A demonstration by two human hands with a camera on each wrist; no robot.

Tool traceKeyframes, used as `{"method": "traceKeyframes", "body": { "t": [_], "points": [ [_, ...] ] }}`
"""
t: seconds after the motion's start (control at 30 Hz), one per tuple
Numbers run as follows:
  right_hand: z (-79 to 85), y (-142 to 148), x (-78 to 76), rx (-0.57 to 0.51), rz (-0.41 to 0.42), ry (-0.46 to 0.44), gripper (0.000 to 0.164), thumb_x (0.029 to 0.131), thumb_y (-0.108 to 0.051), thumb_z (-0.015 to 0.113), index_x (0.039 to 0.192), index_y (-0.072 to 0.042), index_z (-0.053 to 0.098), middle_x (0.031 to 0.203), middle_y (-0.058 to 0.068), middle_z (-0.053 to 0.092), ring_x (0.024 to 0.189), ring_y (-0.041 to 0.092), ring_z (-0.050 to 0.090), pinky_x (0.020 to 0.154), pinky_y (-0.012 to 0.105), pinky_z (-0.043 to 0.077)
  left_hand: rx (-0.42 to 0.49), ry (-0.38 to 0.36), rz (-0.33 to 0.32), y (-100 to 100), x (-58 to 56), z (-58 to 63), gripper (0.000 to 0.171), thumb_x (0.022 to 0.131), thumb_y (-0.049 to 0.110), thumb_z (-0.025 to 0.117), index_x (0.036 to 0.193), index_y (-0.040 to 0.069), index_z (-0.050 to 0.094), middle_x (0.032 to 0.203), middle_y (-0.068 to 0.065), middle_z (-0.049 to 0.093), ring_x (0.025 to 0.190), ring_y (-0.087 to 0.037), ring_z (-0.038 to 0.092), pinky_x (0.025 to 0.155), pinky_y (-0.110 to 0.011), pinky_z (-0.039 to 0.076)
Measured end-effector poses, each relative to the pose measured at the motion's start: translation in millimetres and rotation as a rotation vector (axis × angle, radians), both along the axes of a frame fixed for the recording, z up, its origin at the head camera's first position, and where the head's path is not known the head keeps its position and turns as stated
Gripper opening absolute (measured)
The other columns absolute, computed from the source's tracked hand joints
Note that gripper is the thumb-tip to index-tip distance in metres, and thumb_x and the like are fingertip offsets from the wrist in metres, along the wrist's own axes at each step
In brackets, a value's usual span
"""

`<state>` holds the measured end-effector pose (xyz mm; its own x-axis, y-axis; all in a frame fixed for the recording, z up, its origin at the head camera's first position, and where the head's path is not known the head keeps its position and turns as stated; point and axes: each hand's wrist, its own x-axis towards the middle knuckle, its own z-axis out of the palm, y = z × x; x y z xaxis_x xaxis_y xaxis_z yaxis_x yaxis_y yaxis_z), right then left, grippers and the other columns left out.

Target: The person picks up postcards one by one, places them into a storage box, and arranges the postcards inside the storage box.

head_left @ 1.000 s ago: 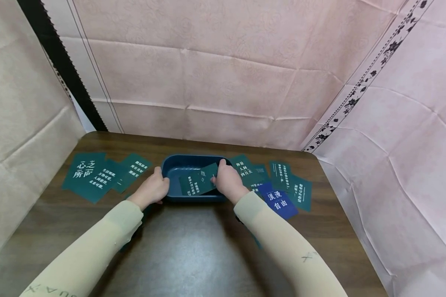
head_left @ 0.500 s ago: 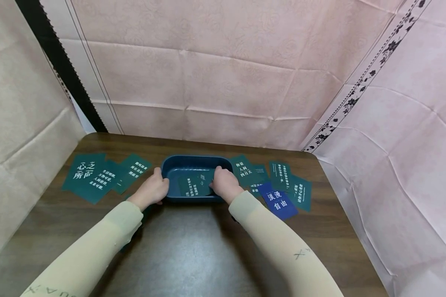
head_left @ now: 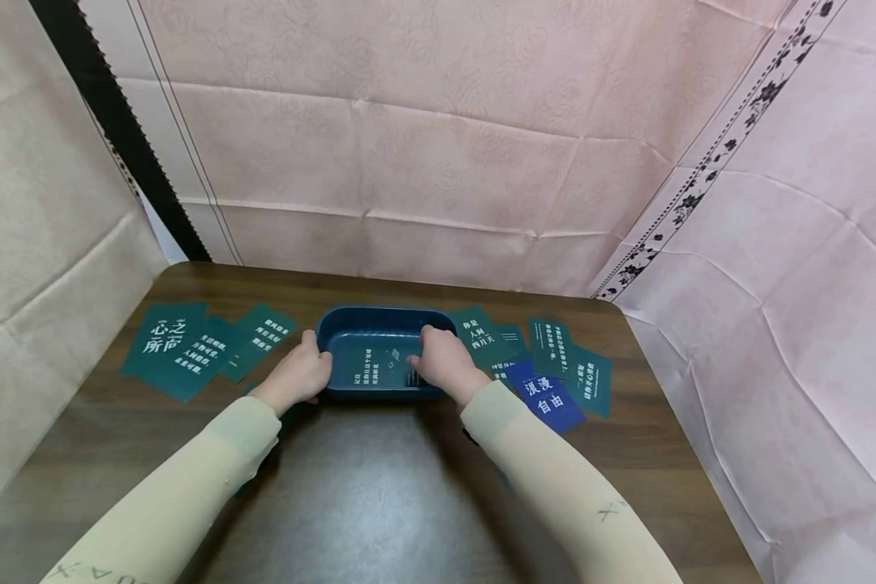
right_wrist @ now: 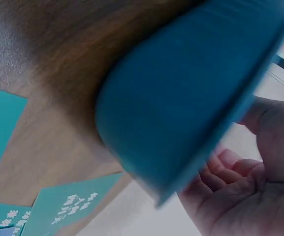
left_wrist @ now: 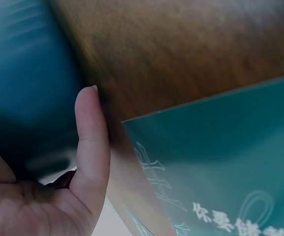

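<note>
A dark blue rectangular tray [head_left: 361,326] stands on the table, and inside it a green card [head_left: 374,369] with white writing lies flat. My left hand [head_left: 302,369] grips the tray's left end, thumb at the rim; in the left wrist view one finger [left_wrist: 91,123] runs along the outer wall. My right hand [head_left: 447,363] reaches over the right end, thumb and fingers inside, close to the card's right edge. In the right wrist view the tray wall [right_wrist: 176,98] partly hides the loosely bent fingers [right_wrist: 225,169].
Several green cards [head_left: 197,357] overlap on the left of the table. More green cards [head_left: 482,332] lie on the right, with a blue card [head_left: 547,397] among them. Another green card [left_wrist: 220,147] lies under my left forearm. Pale cloth [head_left: 438,162] hangs behind the table.
The green card, tilted up at the right in the tray under my right hand, now lies flat. My right hand dipped inward and drew slightly back. My left hand stayed at the tray.
</note>
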<state>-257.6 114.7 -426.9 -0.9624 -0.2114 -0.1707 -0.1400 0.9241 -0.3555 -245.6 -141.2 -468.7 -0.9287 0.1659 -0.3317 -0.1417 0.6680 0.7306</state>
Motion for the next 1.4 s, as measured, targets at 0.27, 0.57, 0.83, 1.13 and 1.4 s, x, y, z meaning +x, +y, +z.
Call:
{"method": "traceKeyframes", "body": {
  "t": [0.27,0.57,0.83,1.13,1.4],
  "points": [
    [23.9,23,10.3,-0.169,-0.035,0.080,0.046,0.095,-0.042,0.070,0.128,-0.010,0.061,0.111,0.005,0.067,0.094,0.020,0.063,0.082,0.038,0.057,-0.016,0.004,-0.003,1,1.3,2.2,0.068,0.108,0.024,0.025,0.155,-0.007,-0.013,0.113,-0.028,0.056,0.072,-0.024,0.064,0.063,-0.036,0.056],
    [31.6,68,12.8,-0.275,-0.087,0.178,0.067,0.092,-0.056,0.068,0.143,-0.015,0.053,0.137,0.007,0.058,0.115,0.025,0.061,0.091,0.045,0.054,-0.014,-0.004,-0.003,2,3.2,3.6,0.068,0.108,0.024,0.025,0.154,-0.007,-0.014,0.129,-0.034,0.049,0.073,-0.025,0.064,0.063,-0.037,0.056],
    [30.1,127,2.4,-0.226,-0.217,0.117,0.097,0.089,-0.068,0.063,0.158,-0.009,0.028,0.158,0.022,0.031,0.141,0.042,0.038,0.110,0.060,0.036,-0.013,-0.008,0.001,2,1.3,3.1,0.067,0.108,0.025,0.025,0.155,-0.006,-0.012,0.125,-0.031,0.050,0.077,-0.026,0.064,0.064,-0.036,0.056],
    [-6.7,191,-14.4,-0.120,-0.424,0.019,0.108,0.091,-0.068,0.059,0.157,0.005,0.015,0.154,0.038,0.022,0.139,0.054,0.032,0.110,0.065,0.030,-0.014,-0.009,-0.003,1,0.3,0.8,0.068,0.108,0.025,0.025,0.155,-0.005,-0.013,0.115,-0.028,0.055,0.074,-0.025,0.064,0.064,-0.036,0.056],
    [-27.2,212,-14.6,-0.038,-0.519,-0.011,0.108,0.091,-0.065,0.061,0.155,0.009,0.015,0.149,0.041,0.026,0.133,0.055,0.036,0.108,0.066,0.033,-0.011,-0.005,0.004,1,1.3,2.8,0.067,0.108,0.025,0.026,0.155,-0.006,-0.010,0.132,-0.034,0.048,0.076,-0.025,0.064,0.063,-0.036,0.056]
  ]
}}
